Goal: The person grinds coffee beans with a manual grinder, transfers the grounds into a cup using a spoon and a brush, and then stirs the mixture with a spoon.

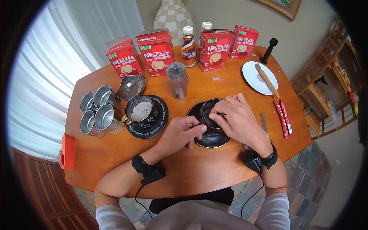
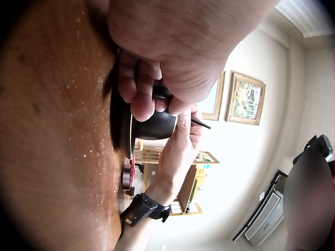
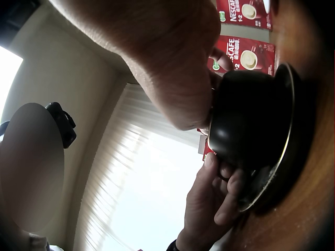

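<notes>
A black cup [image 1: 205, 111] stands on a black saucer [image 1: 212, 140] near the table's front middle. My right hand [image 1: 235, 119] lies over the cup, its fingers curled on the rim and its thumb at the side. My left hand [image 1: 182, 132] pinches the saucer's left rim. The right wrist view shows the cup [image 3: 251, 120] on the saucer [image 3: 287, 130], with the left hand [image 3: 209, 204] curled under the saucer's edge. In the left wrist view the right hand [image 2: 180, 151] wraps the cup [image 2: 154, 125] from the far side.
A second black cup [image 1: 140, 111], filled, sits on its saucer to the left, beside several metal cups [image 1: 97, 111]. At the back stand Nescafe boxes [image 1: 157, 53], bottles [image 1: 188, 40] and a lidded jar [image 1: 177, 80]. To the right are a white plate [image 1: 251, 74] and red sachets [image 1: 283, 119].
</notes>
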Tool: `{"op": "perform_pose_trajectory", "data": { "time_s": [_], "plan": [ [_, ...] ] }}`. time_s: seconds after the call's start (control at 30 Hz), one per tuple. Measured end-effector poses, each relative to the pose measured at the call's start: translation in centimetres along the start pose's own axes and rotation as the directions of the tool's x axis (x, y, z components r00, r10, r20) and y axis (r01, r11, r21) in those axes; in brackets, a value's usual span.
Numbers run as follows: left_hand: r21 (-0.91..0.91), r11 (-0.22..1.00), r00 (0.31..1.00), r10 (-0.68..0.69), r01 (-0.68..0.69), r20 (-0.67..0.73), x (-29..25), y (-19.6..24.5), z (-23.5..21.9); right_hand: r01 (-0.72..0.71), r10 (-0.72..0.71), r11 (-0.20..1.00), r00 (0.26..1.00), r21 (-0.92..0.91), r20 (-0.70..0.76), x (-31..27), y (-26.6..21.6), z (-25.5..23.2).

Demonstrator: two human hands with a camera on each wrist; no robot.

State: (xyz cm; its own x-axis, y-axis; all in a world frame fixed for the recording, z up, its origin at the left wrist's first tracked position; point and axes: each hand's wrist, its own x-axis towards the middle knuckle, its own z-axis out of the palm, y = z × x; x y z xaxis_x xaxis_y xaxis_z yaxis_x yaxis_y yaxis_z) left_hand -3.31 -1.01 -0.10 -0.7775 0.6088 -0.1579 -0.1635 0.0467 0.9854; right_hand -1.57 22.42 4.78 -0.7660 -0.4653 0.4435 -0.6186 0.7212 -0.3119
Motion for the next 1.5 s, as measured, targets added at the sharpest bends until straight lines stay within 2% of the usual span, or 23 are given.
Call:
{"op": "perform_pose_trajectory", "data": {
  "time_s": [0.73,0.83,0.93,1.03,1.3,1.5],
  "plan": [
    [0.025,0.999,0.999,0.038,-0.037,-0.023,-0.1,0.1,0.3,0.017,-0.017,0.999,1.0,0.029,-0.007,-0.1,0.0,0.1],
    [0.1,0.994,0.999,-0.044,0.046,-0.02,-0.3,1.4,0.4,-0.006,0.006,1.0,1.0,0.022,-0.009,-0.1,0.0,0.1],
    [0.085,0.992,0.99,0.08,-0.09,0.119,0.3,-0.1,-0.2,-0.043,0.043,0.999,0.999,0.001,-0.011,-0.1,-0.2,0.0],
    [0.16,0.986,0.988,0.021,-0.046,0.156,-0.3,0.2,-0.3,-0.043,0.043,0.999,0.999,0.018,-0.014,-0.2,-0.3,-0.1],
    [0.111,0.993,0.99,0.027,-0.043,0.139,-0.5,0.5,0.0,-0.049,0.053,0.997,0.995,0.053,-0.083,0.0,-0.1,0.2],
    [0.102,0.994,0.988,0.035,-0.051,0.149,-0.4,0.3,-0.3,-0.04,0.042,0.999,0.997,0.034,-0.059,0.0,0.0,0.3]
  ]
}}
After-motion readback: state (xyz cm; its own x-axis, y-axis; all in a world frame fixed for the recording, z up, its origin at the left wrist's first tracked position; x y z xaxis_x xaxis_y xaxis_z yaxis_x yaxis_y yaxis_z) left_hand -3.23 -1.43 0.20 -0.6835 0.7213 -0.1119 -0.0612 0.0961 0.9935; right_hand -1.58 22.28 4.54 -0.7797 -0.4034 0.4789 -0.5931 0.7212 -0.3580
